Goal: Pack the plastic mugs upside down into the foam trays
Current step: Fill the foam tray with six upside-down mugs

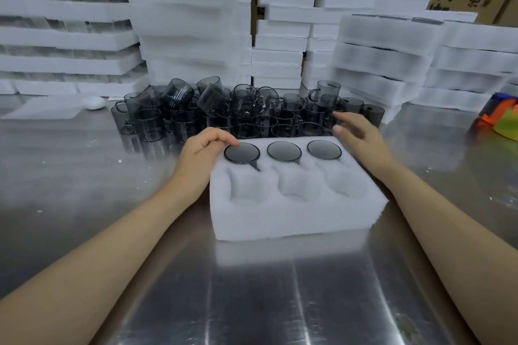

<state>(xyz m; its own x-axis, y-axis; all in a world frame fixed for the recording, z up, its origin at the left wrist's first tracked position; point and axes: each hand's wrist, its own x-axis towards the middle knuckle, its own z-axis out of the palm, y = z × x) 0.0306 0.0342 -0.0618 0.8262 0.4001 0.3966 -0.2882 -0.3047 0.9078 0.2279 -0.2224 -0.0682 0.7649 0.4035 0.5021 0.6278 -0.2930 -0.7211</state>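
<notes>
A white foam tray [297, 216] lies on the steel table [84, 162], its long axis running left to right, with 2 rows of 3 pockets. The far row holds 3 smoky grey mugs upside down, so only their round bases face up: left mug [241, 152], middle mug [284, 151] and right mug [324, 149]. Each handle shows as a dark sliver pointing toward the person. The left hand [204, 152] sits at the tray's far left corner, fingers curled, tips touching the rim of the left mug; whether they grasp anything I cannot tell. The right hand [360, 131] hovers past the far right corner, fingers loosely spread and holding nothing, just beside the heap of loose mugs [218, 112]. Stacked foam trays [190, 22] stand behind.
</notes>
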